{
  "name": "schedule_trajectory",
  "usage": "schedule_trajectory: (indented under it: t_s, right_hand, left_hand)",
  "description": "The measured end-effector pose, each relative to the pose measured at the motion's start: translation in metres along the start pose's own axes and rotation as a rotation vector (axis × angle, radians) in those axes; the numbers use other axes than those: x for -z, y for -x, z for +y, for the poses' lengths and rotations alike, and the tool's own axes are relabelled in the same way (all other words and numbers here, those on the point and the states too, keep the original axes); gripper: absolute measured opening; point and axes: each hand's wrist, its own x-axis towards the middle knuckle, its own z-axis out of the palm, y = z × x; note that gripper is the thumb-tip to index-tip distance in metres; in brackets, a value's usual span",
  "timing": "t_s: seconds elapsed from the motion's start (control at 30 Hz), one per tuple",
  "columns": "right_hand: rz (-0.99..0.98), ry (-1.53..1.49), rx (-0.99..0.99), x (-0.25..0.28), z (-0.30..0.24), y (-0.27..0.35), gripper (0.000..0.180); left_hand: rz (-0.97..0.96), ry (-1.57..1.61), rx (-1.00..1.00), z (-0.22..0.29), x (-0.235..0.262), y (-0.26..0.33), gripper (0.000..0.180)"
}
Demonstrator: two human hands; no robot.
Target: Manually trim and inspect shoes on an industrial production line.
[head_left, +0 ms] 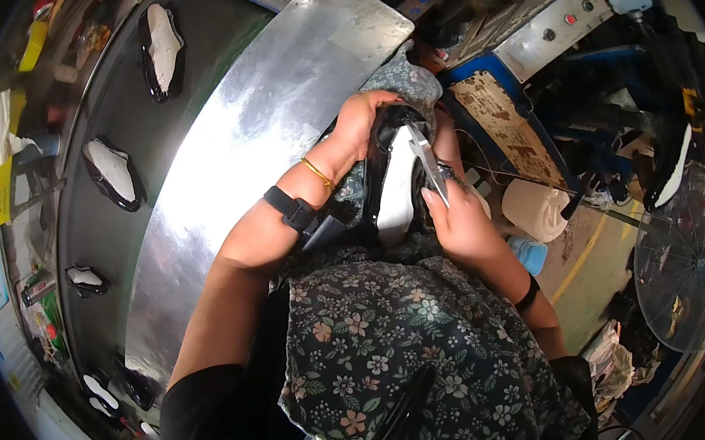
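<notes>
A black shoe [395,184] with a long white underside rests over my lap, its rounded black end pointing away from me. My left hand [357,127] is closed round that far end, with the fingers partly hidden behind it. In my closed right hand [463,223] is a silver metal tool that looks like pincers [426,161]. Its tip lies against the shoe where the white underside meets the black far end. Whether the jaws are biting on the edge is too small to tell.
A shiny metal table [258,102] curves along my left. Beyond it, a dark conveyor belt [128,97] carries several black shoes with white undersides. To the right are a control panel [570,21], a whitish plastic container [536,208], a round wire fan guard [691,261] and another shoe [671,169].
</notes>
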Motion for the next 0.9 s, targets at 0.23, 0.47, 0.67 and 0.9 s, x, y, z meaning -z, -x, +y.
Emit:
schedule_trajectory:
  t_s: [0.23,0.47,0.67,0.9]
  right_hand:
    - [0.09,0.112,0.142,0.001,-0.001,-0.025,0.031]
    - [-0.198,-0.259,0.109,0.037,0.008,-0.012,0.028]
    - [0.178,-0.394,0.226,0.034,-0.039,-0.023,0.027]
    - [0.101,0.032,0.255,0.037,-0.044,-0.037,0.032]
  left_hand:
    - [-0.024,-0.361,-0.257,0.031,-0.034,0.043,0.035]
    - [-0.012,-0.328,-0.318,0.02,-0.018,0.042,0.025]
    - [-0.102,-0.562,-0.222,0.021,-0.011,0.038,0.043]
    - [-0.164,-0.572,-0.349,0.022,-0.006,0.039,0.076]
